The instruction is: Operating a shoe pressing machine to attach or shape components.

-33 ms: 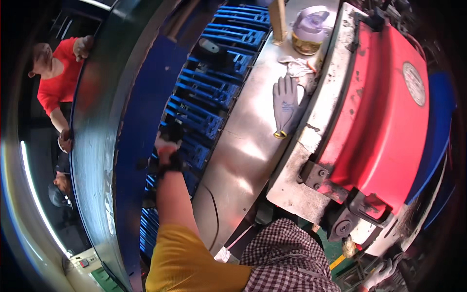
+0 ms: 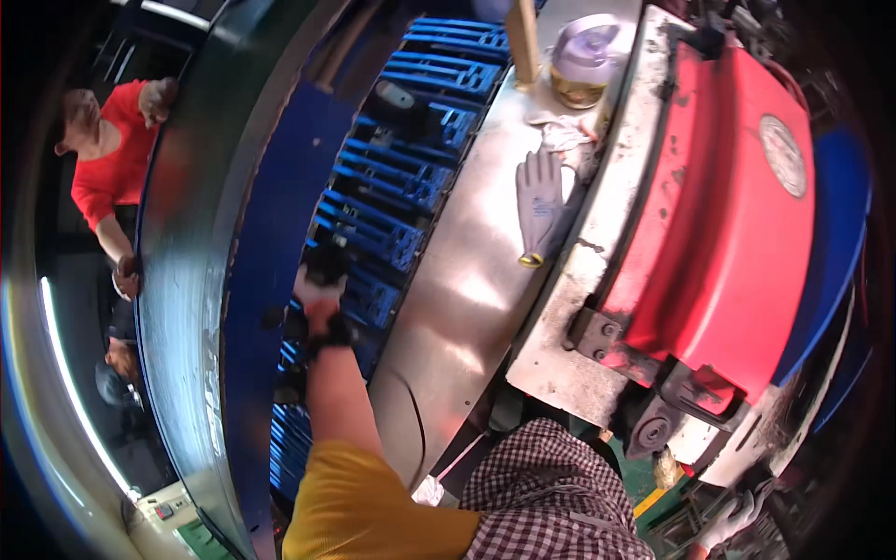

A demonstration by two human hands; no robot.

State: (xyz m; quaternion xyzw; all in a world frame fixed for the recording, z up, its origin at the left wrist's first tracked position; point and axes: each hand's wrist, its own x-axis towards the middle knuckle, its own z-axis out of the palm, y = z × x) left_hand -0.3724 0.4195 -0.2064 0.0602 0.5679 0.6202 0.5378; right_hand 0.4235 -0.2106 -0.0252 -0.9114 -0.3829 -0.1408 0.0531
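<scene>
My left hand, in a pale glove with a dark band at the wrist, reaches into the long bay of blue slatted parts. A small black shape lies at its fingertips. The fingers are lost in the dark there, so their grip cannot be made out. At the lower right edge is my right hand, in a whitish glove, fingers stretched and apart beside a dark metal piece. A loose grey glove with a yellow cuff lies on the metal ledge between my hands.
A lilac-lidded jug, a crumpled white cloth and a wooden post stand along the ledge. A red machine cover rises on the right. Beyond the blue beam, one person in red and another in a dark cap are present.
The view has shifted slightly, moving the ledge and red cover a little leftward in the picture. My left hand stays at the blue parts, and the right remains by the dark metal piece.
</scene>
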